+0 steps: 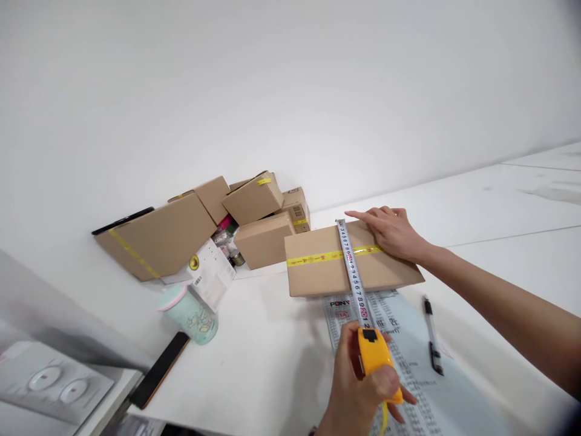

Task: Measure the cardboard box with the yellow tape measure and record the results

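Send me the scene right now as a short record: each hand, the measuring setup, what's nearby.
Left hand: holding yellow tape measure
Right hand: resting on cardboard box, one finger extended near the blade's end
Blade: pulled out, crossing the box and its yellow packing tape
Below box: printed papers
Right of tape measure: pen
Left side: mint cup

The box is matt cardbd, pretty smooth, w/ a strip of shiny plastic tape. The tape measure's case is hard, smooth plastic, & its blade is thin metal w/ a bit of shine. The printed sheets look like thin matt paper. The pen is plastic, part see-thru. The tabletop is smooth & a bit glossy.
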Demonstrator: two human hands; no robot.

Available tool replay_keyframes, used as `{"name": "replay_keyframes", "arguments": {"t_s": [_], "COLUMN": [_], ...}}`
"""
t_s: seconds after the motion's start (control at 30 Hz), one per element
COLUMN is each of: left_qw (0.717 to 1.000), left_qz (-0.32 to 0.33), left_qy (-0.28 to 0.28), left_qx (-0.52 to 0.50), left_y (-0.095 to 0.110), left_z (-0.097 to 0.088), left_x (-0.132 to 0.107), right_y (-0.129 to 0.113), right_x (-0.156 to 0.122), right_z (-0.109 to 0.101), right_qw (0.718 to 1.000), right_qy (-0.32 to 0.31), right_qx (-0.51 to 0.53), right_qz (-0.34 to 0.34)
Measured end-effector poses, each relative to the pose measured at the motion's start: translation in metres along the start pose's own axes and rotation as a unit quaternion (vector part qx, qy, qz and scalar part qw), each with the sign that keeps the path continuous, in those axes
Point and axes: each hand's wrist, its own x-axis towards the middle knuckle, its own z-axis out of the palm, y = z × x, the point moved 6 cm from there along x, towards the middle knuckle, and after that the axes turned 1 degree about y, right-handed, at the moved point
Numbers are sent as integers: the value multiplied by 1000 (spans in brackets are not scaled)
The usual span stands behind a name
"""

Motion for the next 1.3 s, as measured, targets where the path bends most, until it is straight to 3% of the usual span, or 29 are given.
{"name": "replay_keyframes", "arguments": {"t_s": [0.3,0.47,0.7,1.13,1.23,1.3], "left_qw": [998,999,997,998,999,1000], "left_qz": [-2,-19,-54,-48,-35,9], "left_qy": [-36,-1,36,24,20,30], "left_qx": [-52,-36,-31,-32,-30,-4], "left_y": [-32,-35,-42,-56,-46,-23], "left_z": [22,27,26,13,12,11], "left_x": [4,3,2,4,-6,-18], "right_y": [-1,-3,-8,-7,-7,-9], "right_x": [-1,0,-2,-5,-6,-9], "right_z": [2,1,-2,-2,-4,-7], "right_qw": [999,997,997,998,999,999], "right_qy": [-2,-5,-5,10,9,13], "right_qx": [-37,-57,-65,-49,-45,-43], "right_qz": [-33,-44,-37,-38,-14,11]}}
